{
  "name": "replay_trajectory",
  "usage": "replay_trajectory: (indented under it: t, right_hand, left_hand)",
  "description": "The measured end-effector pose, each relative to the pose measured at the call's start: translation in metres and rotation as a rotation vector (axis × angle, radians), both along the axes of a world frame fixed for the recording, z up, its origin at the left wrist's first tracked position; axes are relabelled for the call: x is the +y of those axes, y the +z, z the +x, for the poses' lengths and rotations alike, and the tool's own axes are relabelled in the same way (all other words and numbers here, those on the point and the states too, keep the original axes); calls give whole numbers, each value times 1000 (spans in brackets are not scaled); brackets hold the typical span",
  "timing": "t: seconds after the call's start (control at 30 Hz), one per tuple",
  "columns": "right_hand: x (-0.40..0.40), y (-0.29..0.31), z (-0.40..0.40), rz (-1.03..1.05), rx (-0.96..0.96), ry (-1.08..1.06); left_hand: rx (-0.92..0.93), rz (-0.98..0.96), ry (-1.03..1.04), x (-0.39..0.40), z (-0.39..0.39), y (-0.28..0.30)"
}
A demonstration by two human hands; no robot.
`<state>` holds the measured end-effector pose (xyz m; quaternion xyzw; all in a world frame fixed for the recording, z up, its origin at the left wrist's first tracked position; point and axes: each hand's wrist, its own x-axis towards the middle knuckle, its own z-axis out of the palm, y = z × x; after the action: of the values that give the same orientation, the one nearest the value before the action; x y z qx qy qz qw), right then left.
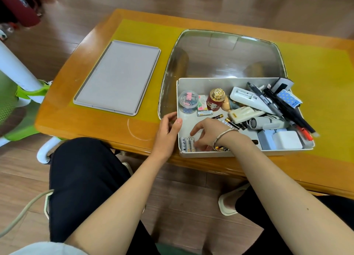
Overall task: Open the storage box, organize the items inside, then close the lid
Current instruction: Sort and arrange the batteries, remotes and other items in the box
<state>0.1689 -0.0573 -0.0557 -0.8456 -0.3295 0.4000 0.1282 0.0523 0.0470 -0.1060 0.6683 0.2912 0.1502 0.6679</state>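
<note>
At the near edge of a wooden table, seen from above:

Left hand: the left hand (168, 132) grips the left wall of the white rectangular plastic storage box (210, 152), thumb hooked over the rim, fingers curled against the outside.

Right hand: the right hand (207, 133), a silver bangle (225, 135) on its wrist, reaches into the box's near left corner with fingers spread and pointing down at the floor of the box; whether the fingertips pinch anything cannot be told.

Near corner: three white cylindrical batteries (187, 144) lie side by side against the left wall, just beside the right hand's fingers.

Box floor: more loose batteries, one white (204, 113) and several black and gold (230, 121), lie scattered in the middle.

Far left of box: a clear round tub of coloured binder clips (188, 102), a small pink and green packet (202, 103) and a red bottle with a gold cap (215, 99) stand close together.

Right half of box: a heap of white gadgets, a white charger block (287, 140), black pens (268, 99) and a blue dotted card (289, 98), some jutting over the rim.

Lid: the clear domed plastic lid (220, 61) stands open behind the box.

Table: a grey flat rectangular tray (116, 76) lies well apart to the left, on a yellow mat (149, 34).
</note>
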Motion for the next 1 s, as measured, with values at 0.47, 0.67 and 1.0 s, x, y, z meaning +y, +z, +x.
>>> replay_trajectory:
  t: [0.47,0.67,1.0]
  right_hand:
    - [-3,3,2,3,12,25]
    - [-1,1,-2,-9,-37,74]
    - [-12,7,24,227,-484,-172]
  left_hand:
    - [-8,14,16,-1,0,0]
    - [-26,-3,-8,1,-1,-2]
    - [-59,-54,-25,4,-1,-2]
